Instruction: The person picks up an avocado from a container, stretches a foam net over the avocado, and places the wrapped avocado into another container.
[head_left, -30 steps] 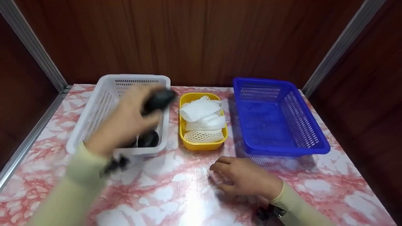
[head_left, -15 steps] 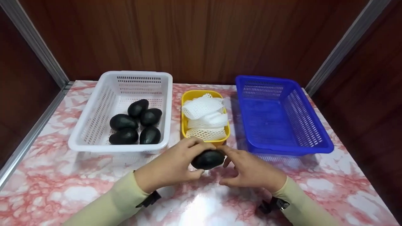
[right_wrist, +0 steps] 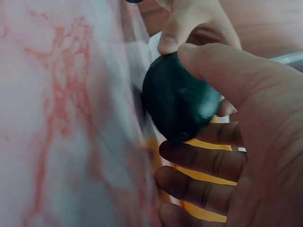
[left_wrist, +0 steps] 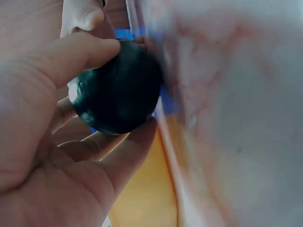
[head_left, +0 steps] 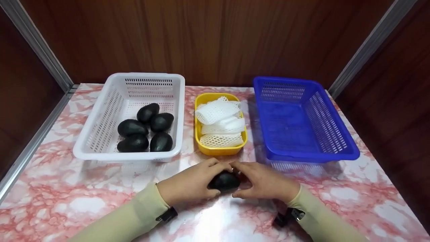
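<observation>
A dark green, nearly black avocado (head_left: 224, 181) sits low over the table between the two hands. The left hand (head_left: 193, 183) grips its left side, thumb (left_wrist: 94, 49) on one side and fingers on the other, as the left wrist view shows. From the right, the right hand (head_left: 268, 181) holds the avocado's other end between thumb (right_wrist: 213, 61) and index finger, its remaining fingers (right_wrist: 199, 189) spread below in the right wrist view. Several more avocados (head_left: 132, 128) lie in the white basket (head_left: 95, 134) on the left.
Behind the hands stands a yellow container (head_left: 218, 151) with white foam net sleeves (head_left: 221, 124). A blue basket (head_left: 289, 124) is on the right, with no fruit in it. Wooden panels (head_left: 215, 40) enclose the marbled table (head_left: 111, 201).
The left hand carried the avocado from the white basket to the front middle, then lowered it slightly. The right hand has closed in on the avocado's right end.
</observation>
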`<state>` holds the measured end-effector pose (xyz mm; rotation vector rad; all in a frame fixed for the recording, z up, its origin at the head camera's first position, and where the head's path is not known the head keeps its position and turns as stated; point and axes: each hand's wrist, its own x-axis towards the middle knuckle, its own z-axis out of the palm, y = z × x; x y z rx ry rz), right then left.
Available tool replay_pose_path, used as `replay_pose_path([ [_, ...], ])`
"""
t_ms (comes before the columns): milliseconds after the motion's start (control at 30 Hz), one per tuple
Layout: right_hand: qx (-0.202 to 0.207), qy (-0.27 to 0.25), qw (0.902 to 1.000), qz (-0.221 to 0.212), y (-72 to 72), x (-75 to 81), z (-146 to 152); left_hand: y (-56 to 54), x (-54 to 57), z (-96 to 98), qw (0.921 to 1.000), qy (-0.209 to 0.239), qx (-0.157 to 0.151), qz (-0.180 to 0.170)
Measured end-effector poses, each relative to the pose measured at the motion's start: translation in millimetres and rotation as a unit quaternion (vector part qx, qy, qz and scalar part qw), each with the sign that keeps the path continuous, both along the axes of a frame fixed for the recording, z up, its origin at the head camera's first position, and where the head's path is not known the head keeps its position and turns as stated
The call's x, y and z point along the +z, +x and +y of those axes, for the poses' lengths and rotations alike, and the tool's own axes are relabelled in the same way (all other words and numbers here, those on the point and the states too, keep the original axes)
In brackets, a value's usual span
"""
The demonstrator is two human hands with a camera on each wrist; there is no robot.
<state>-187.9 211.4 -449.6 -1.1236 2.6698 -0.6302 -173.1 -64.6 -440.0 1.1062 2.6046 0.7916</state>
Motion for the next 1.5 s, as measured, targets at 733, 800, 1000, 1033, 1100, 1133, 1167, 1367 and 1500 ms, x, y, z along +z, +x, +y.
replay_pose_path([
  [733,0.015,-0.011,0.9998,-0.004,-4.9,0.9,5.3,8.3,36.4,-8.7,0.9974,0.012,0.031,0.063],
  [800,0.011,-0.017,0.9997,-0.01,-9.7,2.8,9.4,4.6,51.6,-13.9,0.994,0.03,0.047,0.094],
  [1000,-0.012,0.001,0.9999,0.006,-19.8,0.2,17.8,-18.2,87.7,-14.9,0.9782,0.048,0.127,0.158],
  [1033,-0.012,0.007,0.9998,0.012,-20.8,-0.5,18.4,-23.6,91.7,-13.0,0.9762,0.039,0.145,0.157],
  [1100,-0.011,0.014,0.9997,0.018,-21.6,-1.7,18.7,-35.1,97.4,-8.8,0.9735,0.01,0.177,0.144],
  [1133,-0.011,0.016,0.9996,0.018,-21.7,-2.3,18.7,-41.0,99.4,-6.7,0.9723,-0.008,0.189,0.137],
  [1167,-0.012,0.017,0.9996,0.019,-21.5,-2.7,18.4,-47.0,100.7,-4.6,0.9711,-0.027,0.199,0.129],
  [1367,-0.011,0.017,0.9995,0.022,-19.7,-2.1,16.0,-74.5,96.3,3.3,0.9617,-0.1,0.229,0.113],
  [1500,-0.011,0.024,0.9993,0.026,-19.3,-1.7,14.9,-81.1,91.1,6.5,0.9574,-0.109,0.235,0.128],
])
